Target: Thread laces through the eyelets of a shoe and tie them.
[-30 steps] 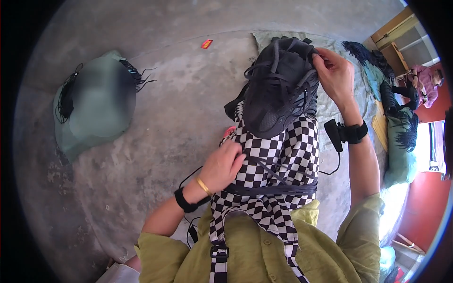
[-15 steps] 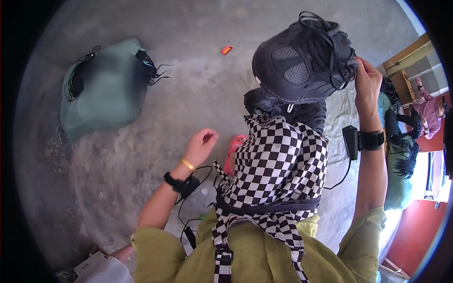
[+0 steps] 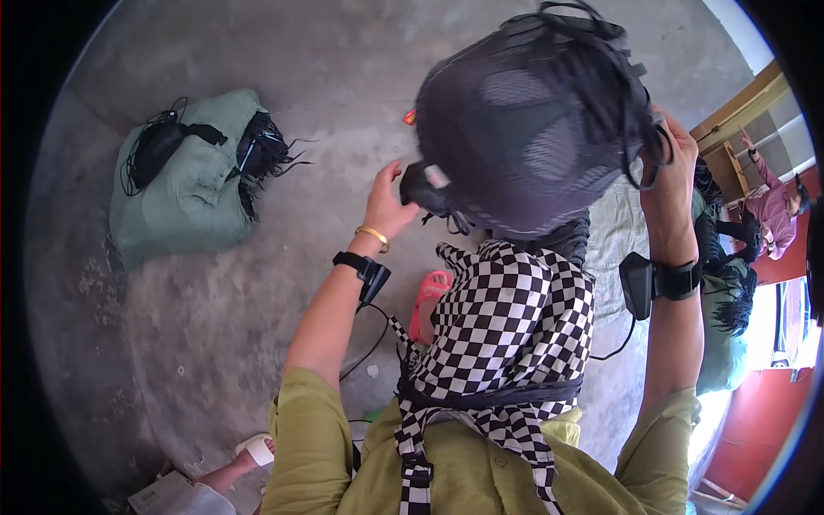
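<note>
Concrete floor (image 3: pixel 257 283): grey, stained, filled most of the view below and to the left of the person.

Dark mesh bundle (image 3: pixel 532 120): a large rounded mass of dark grey-black netted fabric with loose cords and straps on top, held raised between both hands, above the checked scarf and in the upper middle of the view.

Checked scarf (image 3: pixel 506 335): black and white, draped down the person's front over an olive-green shirt (image 3: pixel 481 472), with a dark band across it low down.

Green sack (image 3: pixel 184 184): pale green, stuffed, lay on the floor well to the left, apart from the hands; black straps and cords lay across its top and a tuft of dark strands stuck out at its right end.

Heap of green and dark bundles (image 3: pixel 725 318): lay at the right rim, past the right forearm.

Left hand (image 3: pixel 390 202): raised, fingers curled on the dark tab at the bundle's lower left edge; a gold bangle and a black wrist device sat on the wrist.

Right hand (image 3: pixel 674 167): raised, fingers closed round the cords at the bundle's right side; a black device was strapped to the wrist, with a cable hanging from it.

Pink sandal (image 3: pixel 427 300): on the floor just left of the scarf, partly hidden.

Small orange object (image 3: pixel 409 116): on the floor, at the bundle's left edge; its kind could not be told.
</note>
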